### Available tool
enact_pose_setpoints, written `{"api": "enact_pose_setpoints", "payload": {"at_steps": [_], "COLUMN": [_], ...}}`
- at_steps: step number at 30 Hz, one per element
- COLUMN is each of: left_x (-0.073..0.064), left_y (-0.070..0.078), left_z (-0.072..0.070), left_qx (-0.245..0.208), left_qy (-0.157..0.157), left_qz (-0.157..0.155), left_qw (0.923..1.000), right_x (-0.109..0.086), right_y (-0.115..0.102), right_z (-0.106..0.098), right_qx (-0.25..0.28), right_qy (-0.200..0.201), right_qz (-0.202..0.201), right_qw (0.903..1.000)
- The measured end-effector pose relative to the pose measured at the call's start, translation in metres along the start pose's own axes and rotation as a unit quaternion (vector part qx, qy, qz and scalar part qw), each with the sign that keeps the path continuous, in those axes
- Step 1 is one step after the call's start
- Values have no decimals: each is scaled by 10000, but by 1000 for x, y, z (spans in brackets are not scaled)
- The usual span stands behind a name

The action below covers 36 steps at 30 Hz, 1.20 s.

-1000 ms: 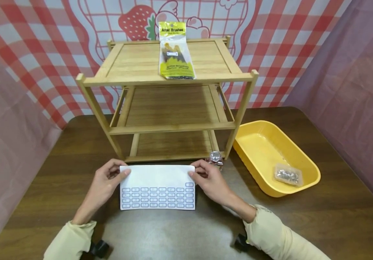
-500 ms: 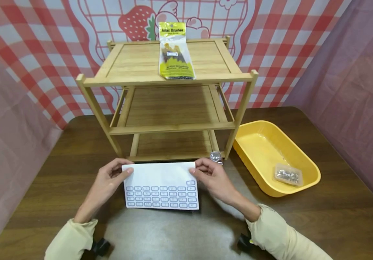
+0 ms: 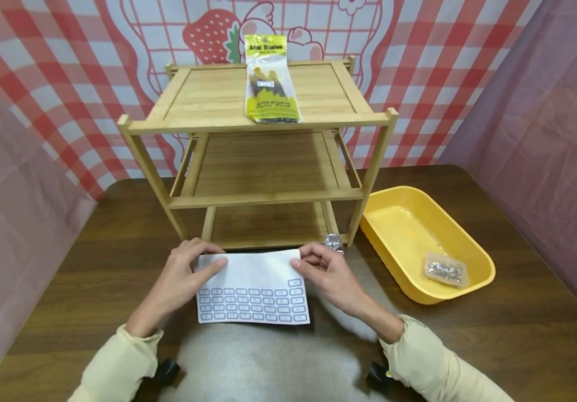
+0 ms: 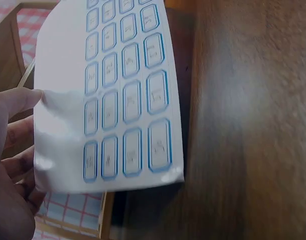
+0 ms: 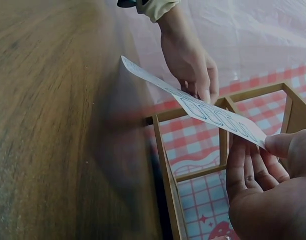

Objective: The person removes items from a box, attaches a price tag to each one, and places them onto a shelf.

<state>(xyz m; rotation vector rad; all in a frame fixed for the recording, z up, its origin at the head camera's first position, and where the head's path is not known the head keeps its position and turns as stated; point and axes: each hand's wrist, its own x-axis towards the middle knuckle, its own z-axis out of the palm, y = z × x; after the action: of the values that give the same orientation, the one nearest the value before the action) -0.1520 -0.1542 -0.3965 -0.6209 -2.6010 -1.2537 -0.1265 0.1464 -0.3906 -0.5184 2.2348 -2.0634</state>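
White and blue-printed, a label sheet (image 3: 254,287) was tilted over the dark wooden desk (image 3: 77,268), at six o'clock from a three-tier rack (image 3: 268,162) topped by a bag of artist brushes (image 3: 270,84). A person's left grip (image 3: 180,276) pinched the sheet's upper edge at about ten o'clock, and the right grip (image 3: 330,279) pinched its corner at two. Towards three o'clock, a yellow tray (image 3: 404,229) held a small clear box (image 3: 446,271).
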Motion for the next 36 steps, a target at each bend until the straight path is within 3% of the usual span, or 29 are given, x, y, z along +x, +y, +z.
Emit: {"api": "enact_pose_setpoints", "payload": {"at_steps": [6,13,16,26,36], "left_x": [6,10,12,16,21], "left_y": [9,25,30,45,47], "left_z": [9,19,27,49,46], "left_qx": [84,-67,-200,-954,-1309], "left_qy": [-199,-822,-950,-875,-659], "left_qz": [590,675,767,932,513], "left_qw": [9980,9943,9923,9872,9879], "right_x": [2,4,4,5,-3], "right_y": [-1,0,1,1,3], "right_z": [3,9,12,20,13], "right_qx": [-44,28,55,164,-202], "right_qy": [-93,-159,-203,-173,-385], "right_qz": [-5,-1,-68,-169,-38], "right_qw": [9999,9999,9998,9996,9990]}}
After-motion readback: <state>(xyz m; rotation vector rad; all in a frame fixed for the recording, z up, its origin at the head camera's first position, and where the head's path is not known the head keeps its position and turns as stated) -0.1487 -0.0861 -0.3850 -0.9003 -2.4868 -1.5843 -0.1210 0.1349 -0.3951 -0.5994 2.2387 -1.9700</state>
